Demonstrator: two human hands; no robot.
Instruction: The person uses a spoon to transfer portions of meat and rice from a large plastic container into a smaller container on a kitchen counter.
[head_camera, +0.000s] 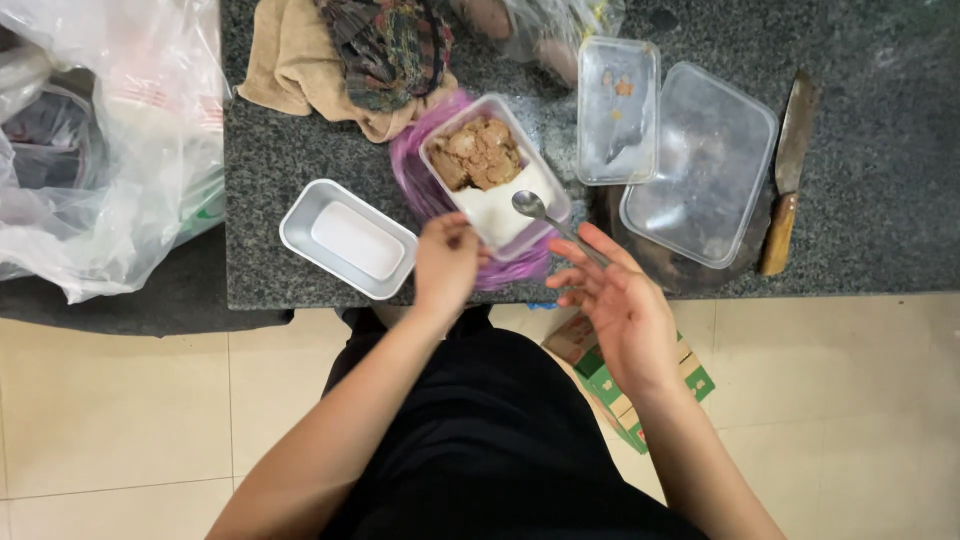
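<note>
Centrally, near the counter's (300, 270) front edge, a tub (497, 176) lies on a purple bag (415, 180), with brown food in its far half and white in the near half. 1 spoon (545, 218) rests bowl-down on the white part, its handle lying across the right hand's (615, 300) loosely spread fingers, palm up. The left hand (446, 263), fingers curled together, grips the tub's near rim. A metal tin (347, 239) sits left; 2 clear lids (660, 150) and a knife (787, 175) lie right.
</note>
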